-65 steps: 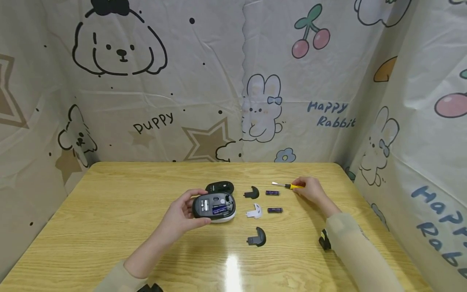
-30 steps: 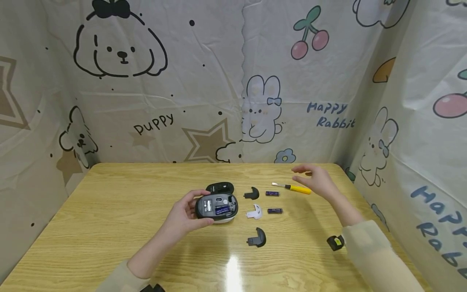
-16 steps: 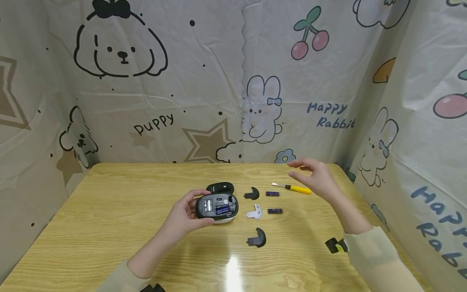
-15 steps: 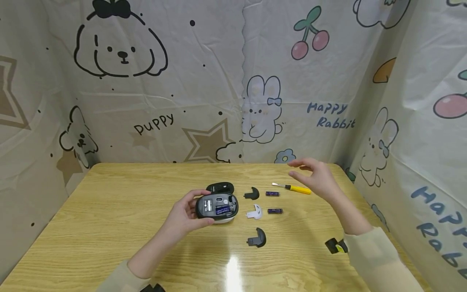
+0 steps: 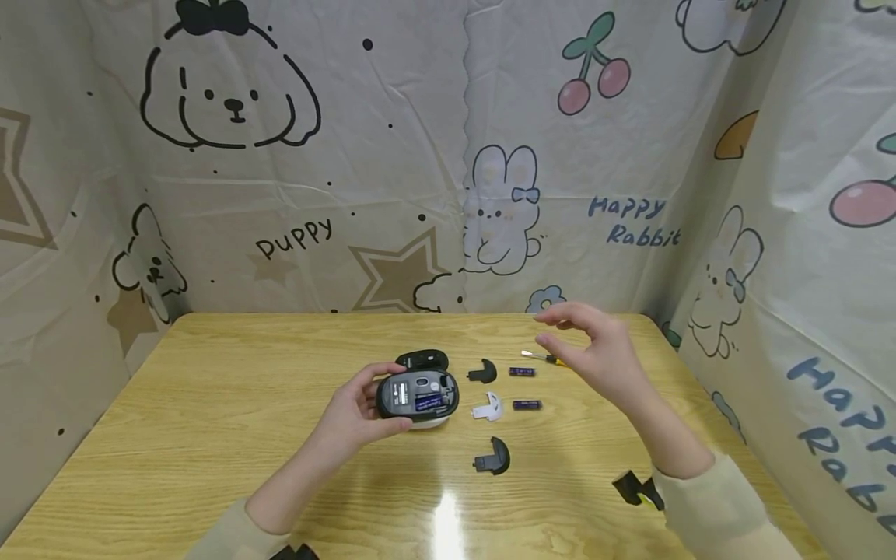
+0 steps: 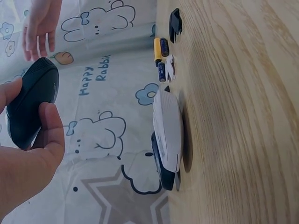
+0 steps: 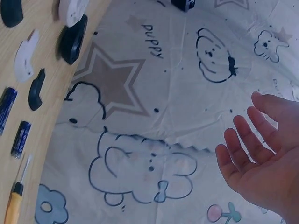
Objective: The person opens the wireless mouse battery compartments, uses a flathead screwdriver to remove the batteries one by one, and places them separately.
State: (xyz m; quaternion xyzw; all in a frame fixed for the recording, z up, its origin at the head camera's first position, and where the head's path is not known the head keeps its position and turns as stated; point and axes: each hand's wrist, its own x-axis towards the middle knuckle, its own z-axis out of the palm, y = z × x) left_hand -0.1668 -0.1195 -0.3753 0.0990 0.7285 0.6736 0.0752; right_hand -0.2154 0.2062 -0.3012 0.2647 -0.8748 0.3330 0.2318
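Observation:
My left hand grips a dark mouse upside down, its battery bay uncovered with a blue battery inside; the left wrist view shows this held mouse lifted off the table. Under it a white mouse lies on the table, with a black mouse behind. My right hand hovers with spread fingers, holding nothing, over a yellow screwdriver. In the right wrist view that hand is open, far above the screwdriver.
Two loose batteries lie right of the mice. Near them are a black cover, a white cover and another black cover. Printed curtains close off the table's back and sides.
My right hand let go of the screwdriver, rose off the table and drifted left with fingers spread. The left hand kept hold of the dark mouse, almost still.

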